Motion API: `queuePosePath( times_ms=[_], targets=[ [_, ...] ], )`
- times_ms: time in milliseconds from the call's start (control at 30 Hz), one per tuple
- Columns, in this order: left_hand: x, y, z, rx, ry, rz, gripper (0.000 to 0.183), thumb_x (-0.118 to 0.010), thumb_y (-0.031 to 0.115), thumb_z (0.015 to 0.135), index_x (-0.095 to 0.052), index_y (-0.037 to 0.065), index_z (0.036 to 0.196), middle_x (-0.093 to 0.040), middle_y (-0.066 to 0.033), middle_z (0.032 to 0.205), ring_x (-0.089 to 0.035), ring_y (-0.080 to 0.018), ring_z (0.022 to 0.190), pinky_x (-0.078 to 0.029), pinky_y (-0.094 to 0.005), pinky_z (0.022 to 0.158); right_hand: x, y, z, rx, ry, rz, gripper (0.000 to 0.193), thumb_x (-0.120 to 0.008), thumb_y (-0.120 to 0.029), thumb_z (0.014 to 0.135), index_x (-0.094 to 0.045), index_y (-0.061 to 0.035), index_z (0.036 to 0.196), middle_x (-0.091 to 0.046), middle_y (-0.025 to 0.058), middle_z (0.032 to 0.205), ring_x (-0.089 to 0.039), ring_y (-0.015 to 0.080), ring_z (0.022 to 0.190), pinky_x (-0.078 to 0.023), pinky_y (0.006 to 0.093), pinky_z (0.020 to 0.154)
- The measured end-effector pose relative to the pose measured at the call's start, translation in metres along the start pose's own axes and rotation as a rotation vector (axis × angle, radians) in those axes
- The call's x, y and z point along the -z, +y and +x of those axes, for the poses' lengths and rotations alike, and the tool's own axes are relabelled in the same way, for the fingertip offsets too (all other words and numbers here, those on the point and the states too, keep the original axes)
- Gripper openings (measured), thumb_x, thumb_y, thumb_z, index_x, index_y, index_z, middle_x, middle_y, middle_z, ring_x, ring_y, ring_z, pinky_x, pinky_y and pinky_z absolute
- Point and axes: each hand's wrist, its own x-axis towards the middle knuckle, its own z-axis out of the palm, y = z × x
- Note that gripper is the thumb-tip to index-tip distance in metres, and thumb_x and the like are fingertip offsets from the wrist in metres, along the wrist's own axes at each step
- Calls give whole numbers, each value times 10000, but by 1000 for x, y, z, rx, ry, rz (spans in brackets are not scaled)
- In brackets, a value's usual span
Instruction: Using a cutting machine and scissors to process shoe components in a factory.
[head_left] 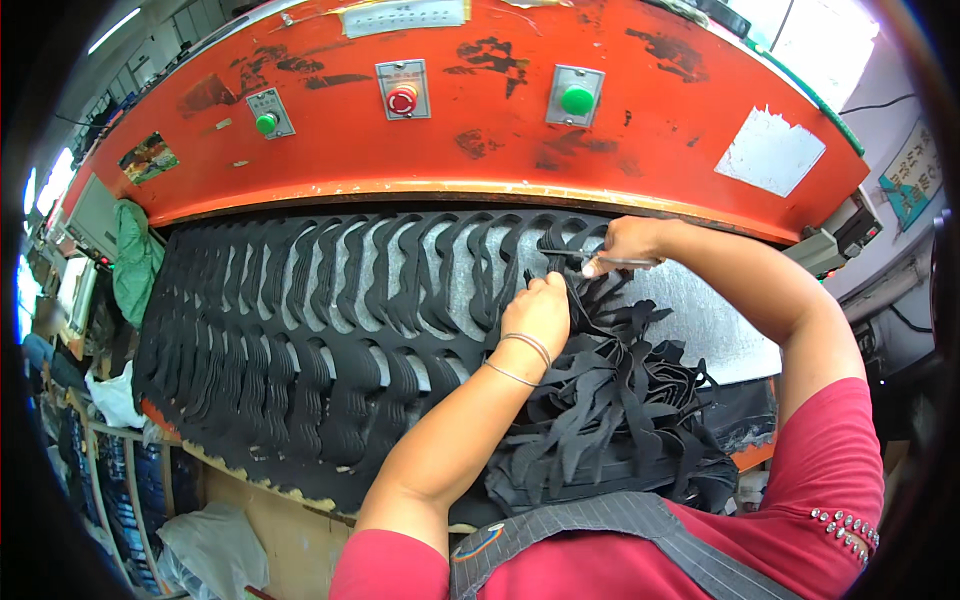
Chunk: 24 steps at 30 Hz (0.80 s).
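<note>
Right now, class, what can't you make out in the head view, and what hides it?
All in the head view:
1. Left hand: palm, hidden by its own back.
2. Tool: full shape, partly covered by the right hand.
3. Bench: surface under the loose strips.
4. White label: print too small.

Free room above bare metal plate (712,325); orange machine wall (490,165) blocks beyond, black strip heap (625,395) nearer

The machine panel (330,155) is orange-red with black stains. The middle button (402,99) is red. The cut fabric (345,385) is black. The sleeve (825,450) is crimson, the apron strap (590,515) is grey with pale stripes.
</note>
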Motion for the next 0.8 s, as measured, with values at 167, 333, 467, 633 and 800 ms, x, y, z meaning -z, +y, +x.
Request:
queuePosePath(
  times_ms=[167, 333, 467, 633, 800],
  targets=[
    [7, -32, 0, -26, -43, -53, 123, -452, 96, 851, -483, -3, 916, -614, -203, 876, -652, -320, 790, -536, -374, 711, -11, -40, 28, 31, 13, -129, 839, -404, -805, 720, -535, 12, 577, -541, 142, 602, -570, 280, 549, -479, 405, 549],
    [10, -55, 2, -72, -127, -273, 161, -482, 74, 809, -462, -25, 935, -605, -241, 872, -628, -368, 816, -516, -411, 734, -18, -53, -2, -289, -37, 238, 752, -487, -724, 760, -559, 19, 666, -498, 83, 549, -550, 176, 451, -462, 310, 416],
    [15, -67, 2, -166, -229, -422, 242, -532, 73, 761, -436, -46, 948, -591, -263, 873, -598, -399, 845, -487, -443, 760, -29, -52, -13, -309, 92, 259, 723, -533, -690, 758, -619, 24, 691, -554, 89, 562, -572, 202, 471, -475, 317, 441],
    [24, -69, -6, -226, -261, -494, 211, -516, 71, 767, -432, -38, 927, -589, -255, 877, -600, -396, 836, -488, -448, 749, -47, -45, -16, -319, 10, 236, 719, -444, -669, 826, -624, 25, 778, -581, 139, 607, -611, 232, 583, -489, 350, 560],
    [19, -54, -6, -242, -260, -339, 180, -486, 64, 780, -432, -31, 924, -585, -248, 855, -611, -391, 801, -503, -442, 720, -47, -37, 11, -93, 76, 127, 867, -334, -747, 802, -654, 55, 868, -624, 272, 905, -593, 386, 937, -445, 443, 820]
  ],
)
